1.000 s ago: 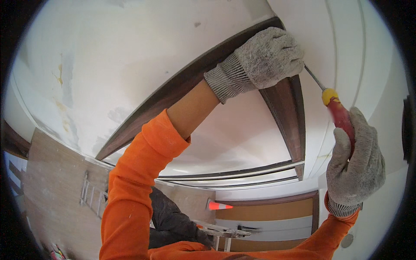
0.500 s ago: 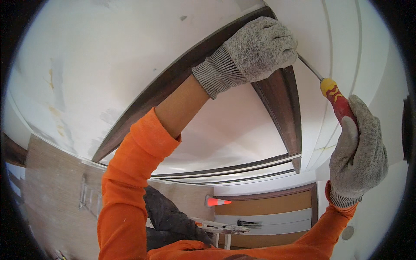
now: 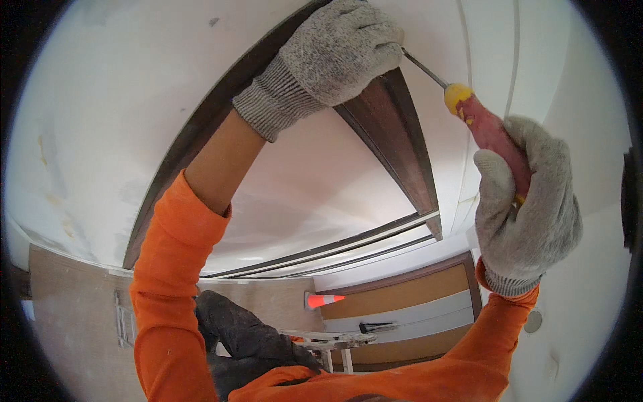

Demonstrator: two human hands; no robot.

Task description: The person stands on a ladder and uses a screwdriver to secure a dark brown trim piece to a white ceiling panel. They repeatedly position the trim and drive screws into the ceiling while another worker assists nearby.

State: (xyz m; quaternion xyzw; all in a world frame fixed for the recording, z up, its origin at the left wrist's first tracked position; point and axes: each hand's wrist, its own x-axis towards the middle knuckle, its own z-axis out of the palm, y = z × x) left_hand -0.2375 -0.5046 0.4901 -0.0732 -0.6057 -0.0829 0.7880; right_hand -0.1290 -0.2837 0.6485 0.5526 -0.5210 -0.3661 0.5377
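Observation:
My right hand (image 3: 532, 214), in a grey knit glove, wraps loosely round the red handle of a screwdriver (image 3: 492, 130) with a yellow collar. Thumb and fingers lie on opposite sides of the handle. Its thin metal shaft slants up and left to the fingertips of my left hand (image 3: 341, 53). That hand, gloved the same way, is closed against a dark brown wooden frame (image 3: 392, 124). The shaft's tip and whatever the left fingers pinch are hidden behind the glove.
A white panel (image 3: 301, 181) fills the space between the dark strips. Below are a ladder (image 3: 341, 343) near my dark trousers, an orange and white traffic cone (image 3: 325, 300), a brown and white panelled door (image 3: 402, 295) and a second ladder (image 3: 125, 321) on the floor.
The whole view has shifted, so frame and hands appear further left and higher. The screwdriver handle has turned, and my right thumb and fingers have spread wider around it. My left hand keeps its place on the frame.

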